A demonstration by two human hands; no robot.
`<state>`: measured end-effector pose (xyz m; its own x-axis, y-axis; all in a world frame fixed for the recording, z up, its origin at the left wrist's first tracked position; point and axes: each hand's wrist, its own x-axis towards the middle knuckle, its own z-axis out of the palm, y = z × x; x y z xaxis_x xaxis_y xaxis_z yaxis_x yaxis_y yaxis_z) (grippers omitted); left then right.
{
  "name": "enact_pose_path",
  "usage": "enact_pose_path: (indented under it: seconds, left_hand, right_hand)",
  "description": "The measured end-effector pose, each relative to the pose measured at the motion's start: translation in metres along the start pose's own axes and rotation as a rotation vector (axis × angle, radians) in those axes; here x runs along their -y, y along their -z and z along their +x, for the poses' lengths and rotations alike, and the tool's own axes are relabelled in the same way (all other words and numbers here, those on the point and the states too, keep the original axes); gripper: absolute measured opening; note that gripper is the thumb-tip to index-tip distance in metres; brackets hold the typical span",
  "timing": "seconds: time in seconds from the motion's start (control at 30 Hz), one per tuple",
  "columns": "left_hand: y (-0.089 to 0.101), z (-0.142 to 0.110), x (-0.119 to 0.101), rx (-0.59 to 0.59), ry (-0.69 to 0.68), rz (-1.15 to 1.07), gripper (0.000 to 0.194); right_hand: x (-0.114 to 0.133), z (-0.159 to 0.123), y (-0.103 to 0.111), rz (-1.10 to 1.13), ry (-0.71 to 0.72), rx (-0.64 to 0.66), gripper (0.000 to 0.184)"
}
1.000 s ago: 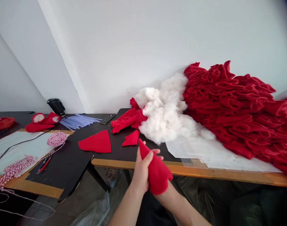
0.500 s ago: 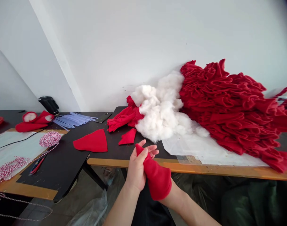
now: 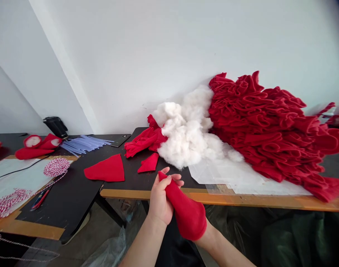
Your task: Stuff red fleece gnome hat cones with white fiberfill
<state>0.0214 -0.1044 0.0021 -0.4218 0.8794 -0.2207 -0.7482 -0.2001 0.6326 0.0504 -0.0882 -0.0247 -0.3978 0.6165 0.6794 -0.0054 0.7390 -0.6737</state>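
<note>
Pinched near its narrow tip, a red fabric cone (image 3: 187, 215) is in my left hand (image 3: 160, 202), thumb laid across the cloth and fingers curled behind it. My right hand is inside the cone through its wide end; only the wrist (image 3: 207, 234) shows, so its fingers are hidden. The cloth over that hand looks smooth and stretched. Just beyond my hands, on the black table, lie a small red fabric piece (image 3: 148, 163) and a heap of white stuffing (image 3: 183, 137). A flat red cone-shaped piece (image 3: 107, 168) rests farther left.
A tall pile of red fabric pieces (image 3: 269, 137) fills the right, beside white sheeting (image 3: 214, 178). Crumpled red cloth (image 3: 143, 141) touches the stuffing. Leftward are blue-grey strips (image 3: 86, 144), stuffed red pieces (image 3: 36, 148), red-and-white cord (image 3: 56, 167), a cutter (image 3: 41, 200) and a dark phone (image 3: 121, 140).
The red cone has been drawn out longer and smoother, its wide end shifting slightly right and down. My left hand keeps its pinch near the tip. The view has shifted slightly.
</note>
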Motion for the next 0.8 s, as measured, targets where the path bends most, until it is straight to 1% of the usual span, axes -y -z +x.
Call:
enact_pose_path:
  seconds: [0.07,0.13,0.17,0.2,0.23,0.27,0.3,0.37,0.4,0.47,0.57,0.67,0.73,0.8]
  left_hand:
    - [0.001,0.000,-0.002,0.031,0.014,0.008,0.039]
    - [0.001,-0.002,-0.004,0.088,0.024,0.032,0.042]
    - [0.001,-0.004,-0.005,0.115,0.028,0.048,0.045]
    - [0.000,-0.005,-0.006,0.136,0.030,0.067,0.048]
    - [0.000,-0.007,-0.007,0.153,0.030,0.088,0.051]
    - [-0.001,-0.009,-0.008,0.166,0.029,0.107,0.054]
    - [-0.002,-0.010,-0.008,0.175,0.028,0.123,0.056]
    - [-0.003,-0.013,-0.008,0.199,0.030,0.141,0.060]
    - [-0.003,-0.014,-0.007,0.216,0.034,0.145,0.060]
    - [-0.003,-0.016,-0.005,0.246,0.038,0.138,0.059]
    - [-0.003,-0.018,-0.003,0.270,0.034,0.122,0.054]
    - [-0.002,-0.018,-0.003,0.279,0.032,0.112,0.043]
    - [0.001,-0.015,-0.005,0.268,0.027,0.088,0.034]
    - [0.005,-0.011,-0.008,0.208,0.004,0.048,0.028]
  right_hand:
    - [0.005,0.002,-0.008,0.121,-0.035,-0.061,0.071]
    - [0.008,0.005,-0.016,0.270,-0.062,-0.171,0.080]
    - [0.008,0.006,-0.018,0.363,-0.059,-0.214,0.083]
    - [0.007,0.007,-0.018,0.461,-0.042,-0.222,0.082]
    - [0.004,0.008,-0.015,0.543,-0.008,-0.181,0.078]
    - [0.001,0.008,-0.011,0.591,0.038,-0.087,0.069]
    - [-0.003,0.008,-0.005,0.608,0.086,0.033,0.058]
    - [-0.010,0.007,0.007,0.578,0.149,0.240,0.036]
    - [-0.011,0.007,0.011,0.551,0.164,0.291,0.028]
    - [-0.012,0.006,0.014,0.499,0.174,0.307,0.021]
    - [-0.008,0.005,0.006,0.410,0.165,0.231,0.020]
    - [-0.006,0.002,-0.010,0.264,0.135,0.129,0.022]
    - [-0.007,0.001,-0.024,0.150,0.061,0.000,0.027]
    - [-0.011,0.001,-0.037,0.113,-0.026,-0.158,0.035]
